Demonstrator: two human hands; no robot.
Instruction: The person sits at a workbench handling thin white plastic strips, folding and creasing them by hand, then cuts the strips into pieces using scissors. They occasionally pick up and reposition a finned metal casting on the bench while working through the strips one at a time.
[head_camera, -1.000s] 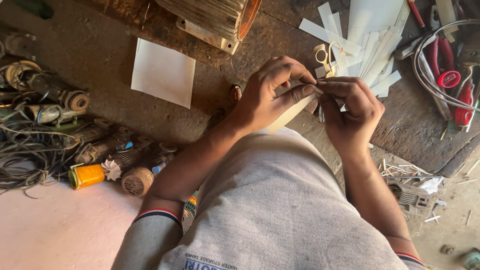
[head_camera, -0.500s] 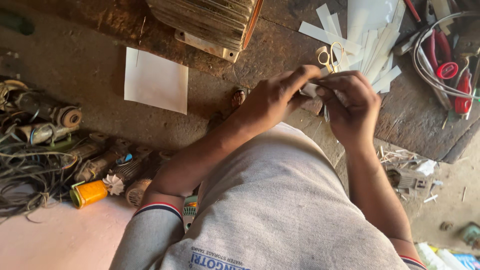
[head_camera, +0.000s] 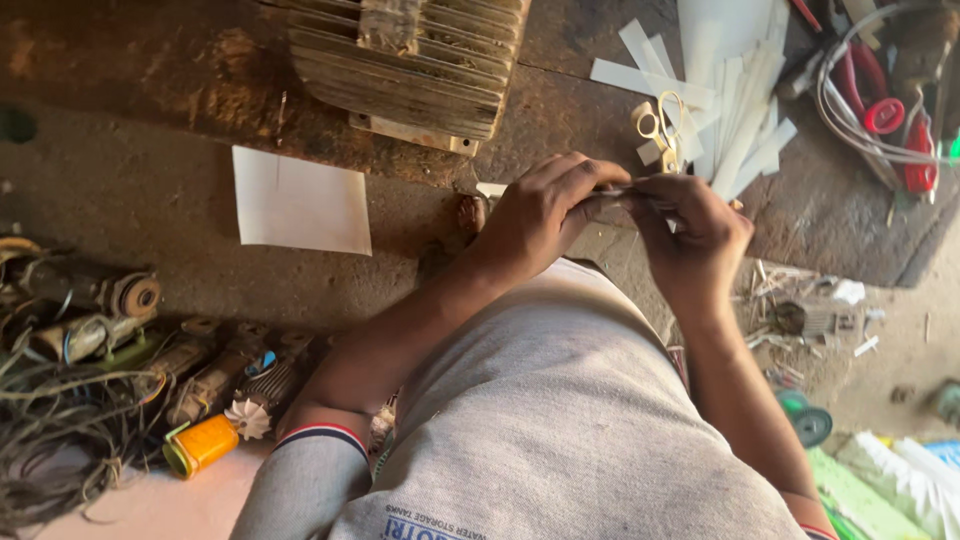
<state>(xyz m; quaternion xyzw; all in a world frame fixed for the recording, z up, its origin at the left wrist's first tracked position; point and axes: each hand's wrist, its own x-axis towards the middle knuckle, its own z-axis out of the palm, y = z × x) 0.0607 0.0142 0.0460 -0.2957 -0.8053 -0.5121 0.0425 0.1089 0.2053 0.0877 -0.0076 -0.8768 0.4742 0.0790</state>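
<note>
Pinching one thin strip (head_camera: 622, 192), my left hand (head_camera: 540, 215) and right hand (head_camera: 695, 240) were closed on it. Scissors (head_camera: 664, 127) lay at twelve o'clock, a white sheet (head_camera: 300, 200) at nine.

Little here counts as packaging or labelling. An orange tube-shaped container (head_camera: 203, 445) with a yellowish cap end lies on its side on the floor near the bottom-left corner, just beside a small white fan wheel and a tangle of wire. At the bottom-right corner lie green and white plastic-wrapped packs (head_camera: 895, 480), partly cut off by the edge. No signs or screens show, and no stuck-on label can be made out.
</note>
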